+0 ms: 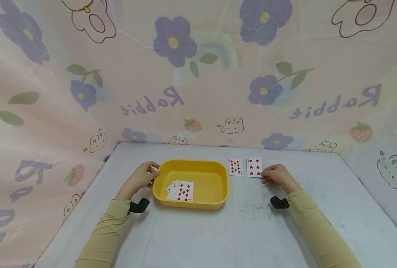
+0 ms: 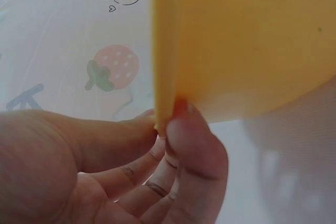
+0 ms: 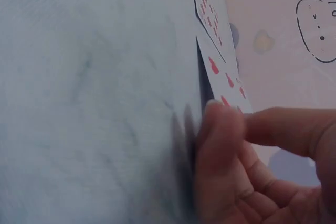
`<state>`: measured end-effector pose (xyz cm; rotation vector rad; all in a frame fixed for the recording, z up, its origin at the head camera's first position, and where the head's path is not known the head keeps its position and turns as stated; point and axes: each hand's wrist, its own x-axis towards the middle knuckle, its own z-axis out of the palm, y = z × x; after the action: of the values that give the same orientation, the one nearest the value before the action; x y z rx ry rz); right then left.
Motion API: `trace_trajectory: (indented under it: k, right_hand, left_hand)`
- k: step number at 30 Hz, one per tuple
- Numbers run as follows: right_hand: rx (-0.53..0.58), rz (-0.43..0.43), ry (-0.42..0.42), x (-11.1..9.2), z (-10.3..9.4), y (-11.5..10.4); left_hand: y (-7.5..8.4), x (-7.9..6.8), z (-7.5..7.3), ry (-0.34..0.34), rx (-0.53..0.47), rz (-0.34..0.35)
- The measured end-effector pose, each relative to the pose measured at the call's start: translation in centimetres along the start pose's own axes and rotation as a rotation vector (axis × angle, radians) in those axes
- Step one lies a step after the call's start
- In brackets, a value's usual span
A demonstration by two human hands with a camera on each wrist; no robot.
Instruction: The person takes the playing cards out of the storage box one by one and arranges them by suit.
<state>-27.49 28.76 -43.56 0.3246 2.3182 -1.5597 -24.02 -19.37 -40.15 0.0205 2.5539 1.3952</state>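
Observation:
My left hand (image 1: pixel 141 179) pinches the left rim of a yellow plastic tray (image 1: pixel 198 204); in the left wrist view the thumb and forefinger (image 2: pixel 194 140) meet on either side of that rim. Several playing cards lie overlapping in the tray's left part, a diamonds card (image 1: pixel 186 190) on top. To the right of the tray, my right hand (image 1: pixel 276 175) pinches the six of hearts playing card (image 1: pixel 254 167) by its lower right corner. A dark gap shows under the near edge of this card in the right wrist view. Another diamonds card (image 1: pixel 236 167) lies just left of it, face up.
A pale marbled tabletop (image 1: pixel 191 238) carries the tray and cards. Behind it and at the sides hangs a patterned curtain (image 1: pixel 205 93) with flowers and rabbits. Black straps with small mounts (image 1: pixel 139 205) sit at both wrists.

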Motion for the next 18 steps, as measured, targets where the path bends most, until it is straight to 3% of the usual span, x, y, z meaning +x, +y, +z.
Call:
trace_trajectory:
  k: [8, 18]
  right_hand:
    - [0.164, -0.012, -0.040, 0.10, -0.19, -0.04]
    - [0.172, -0.007, -0.005, 0.32, -0.04, 0.07]
  left_hand:
    - [0.07, -0.08, 0.05, 0.006, 0.013, -0.003]
    - [0.24, -0.28, 0.10, 0.006, 0.015, -0.005]
